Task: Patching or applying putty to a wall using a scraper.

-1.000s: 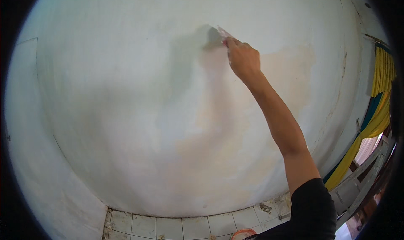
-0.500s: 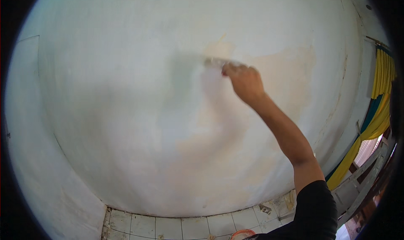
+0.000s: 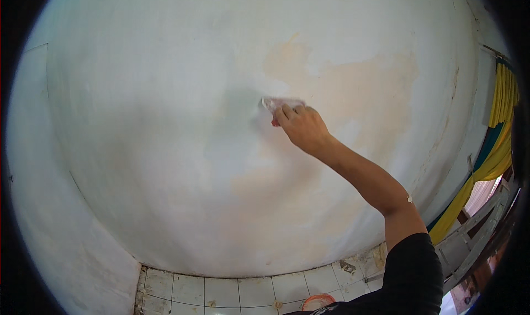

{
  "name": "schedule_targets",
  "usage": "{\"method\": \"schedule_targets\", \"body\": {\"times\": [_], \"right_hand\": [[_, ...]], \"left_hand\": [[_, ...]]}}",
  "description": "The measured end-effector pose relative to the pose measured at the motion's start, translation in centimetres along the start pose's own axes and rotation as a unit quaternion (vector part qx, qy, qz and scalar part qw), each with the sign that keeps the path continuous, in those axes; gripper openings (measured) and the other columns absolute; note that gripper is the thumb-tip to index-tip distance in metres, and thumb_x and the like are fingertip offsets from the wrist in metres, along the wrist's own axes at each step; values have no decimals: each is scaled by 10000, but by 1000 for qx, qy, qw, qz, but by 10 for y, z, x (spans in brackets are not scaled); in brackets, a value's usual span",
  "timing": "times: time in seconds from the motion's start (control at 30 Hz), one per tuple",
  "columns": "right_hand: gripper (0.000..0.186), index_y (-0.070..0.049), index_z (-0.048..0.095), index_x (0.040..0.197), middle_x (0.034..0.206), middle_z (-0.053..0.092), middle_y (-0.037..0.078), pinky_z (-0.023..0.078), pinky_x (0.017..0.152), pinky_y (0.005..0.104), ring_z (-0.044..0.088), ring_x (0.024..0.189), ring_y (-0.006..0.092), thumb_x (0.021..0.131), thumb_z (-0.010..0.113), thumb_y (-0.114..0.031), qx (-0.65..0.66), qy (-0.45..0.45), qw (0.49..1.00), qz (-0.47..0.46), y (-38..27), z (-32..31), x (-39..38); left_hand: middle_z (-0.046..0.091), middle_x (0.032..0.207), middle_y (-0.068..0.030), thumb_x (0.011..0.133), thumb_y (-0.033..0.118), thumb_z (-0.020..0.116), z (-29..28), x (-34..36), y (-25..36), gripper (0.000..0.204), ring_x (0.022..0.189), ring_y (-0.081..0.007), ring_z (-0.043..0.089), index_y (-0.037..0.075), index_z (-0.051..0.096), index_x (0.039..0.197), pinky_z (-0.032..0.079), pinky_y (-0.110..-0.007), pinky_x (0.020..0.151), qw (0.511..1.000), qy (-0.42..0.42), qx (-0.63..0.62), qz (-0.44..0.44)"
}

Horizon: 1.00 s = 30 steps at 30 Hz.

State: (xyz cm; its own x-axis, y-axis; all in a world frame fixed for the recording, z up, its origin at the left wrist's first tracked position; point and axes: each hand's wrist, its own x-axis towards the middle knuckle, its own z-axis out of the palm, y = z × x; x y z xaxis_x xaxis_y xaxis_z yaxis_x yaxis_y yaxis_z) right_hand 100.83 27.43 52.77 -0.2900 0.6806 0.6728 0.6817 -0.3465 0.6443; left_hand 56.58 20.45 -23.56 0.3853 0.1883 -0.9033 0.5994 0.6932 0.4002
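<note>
My right hand [image 3: 303, 130] is raised in front of a pale wall [image 3: 160, 72], its fingers wrapped round a putty knife [image 3: 282, 102]. The broad blade is smeared white, and a bit of red shows below my fingers. The blade is at the wall surface, by the left edge of a peach-coloured patch [image 3: 370, 94]. Around the blade the wall is white and greyish, with a soft shadow of my arm below it. My left hand is out of view.
White floor tiles [image 3: 254, 293] run along the wall's foot, with an orange-rimmed bucket [image 3: 318, 301] low in the middle. At right stand a ladder [image 3: 480, 226] and a yellow and green curtain [image 3: 499, 152]. Another wall [image 3: 49, 204] meets this one at left.
My right hand and the putty knife have moved down and slightly left across the wall, from the upper peach patch to beside its lower left edge.
</note>
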Motion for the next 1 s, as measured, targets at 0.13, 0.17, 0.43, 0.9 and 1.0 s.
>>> {"method": "schedule_targets", "body": {"times": [0.13, 0.17, 0.43, 0.9, 1.0], "right_hand": [[310, -16, 573, 1123, 1075, 647, 114, 520, 671, 362, 637, 859, 263, 819, 570, -74, -23, 43, 999, 11, 20, -10, 10], [347, -9, 568, 1161, 1129, 646, 123, 520, 675, 362, 639, 876, 269, 820, 566, -66, -42, 74, 996, 36, 29, -14, 20], [449, 10, 533, 1258, 1224, 606, 176, 535, 712, 362, 622, 1038, 306, 815, 559, -65, -135, 174, 971, 96, 65, 9, 55], [207, -103, 609, 1045, 853, 682, 110, 513, 603, 405, 651, 687, 274, 854, 533, -81, -43, 156, 972, 168, 100, -16, 67], [237, -70, 610, 1070, 907, 680, 124, 516, 602, 407, 646, 722, 286, 846, 532, -76, -53, 183, 971, 145, 79, 13, 68]], "left_hand": [[531, 576, -49, 946, 274, 517, 3, 10, 15, 292, 390, -179, 423, 108, 666, 1135, 349, -381, 370, 998, -29, -29, 49], [531, 576, -49, 947, 276, 518, 2, 12, 17, 292, 390, -178, 423, 109, 667, 1134, 348, -380, 370, 997, -35, -37, 61], [533, 577, -46, 948, 292, 527, 2, 30, 7, 291, 390, -172, 421, 112, 672, 1126, 341, -374, 368, 983, -78, -99, 130], [535, 599, -18, 955, 282, 539, -7, 40, -2, 273, 431, -141, 401, 148, 676, 1150, 356, -338, 386, 997, 59, 13, 40], [556, 637, -26, 964, 196, 506, -6, 16, 4, 272, 443, -139, 404, 132, 664, 1175, 359, -320, 394, 976, 27, 7, 215]]}}
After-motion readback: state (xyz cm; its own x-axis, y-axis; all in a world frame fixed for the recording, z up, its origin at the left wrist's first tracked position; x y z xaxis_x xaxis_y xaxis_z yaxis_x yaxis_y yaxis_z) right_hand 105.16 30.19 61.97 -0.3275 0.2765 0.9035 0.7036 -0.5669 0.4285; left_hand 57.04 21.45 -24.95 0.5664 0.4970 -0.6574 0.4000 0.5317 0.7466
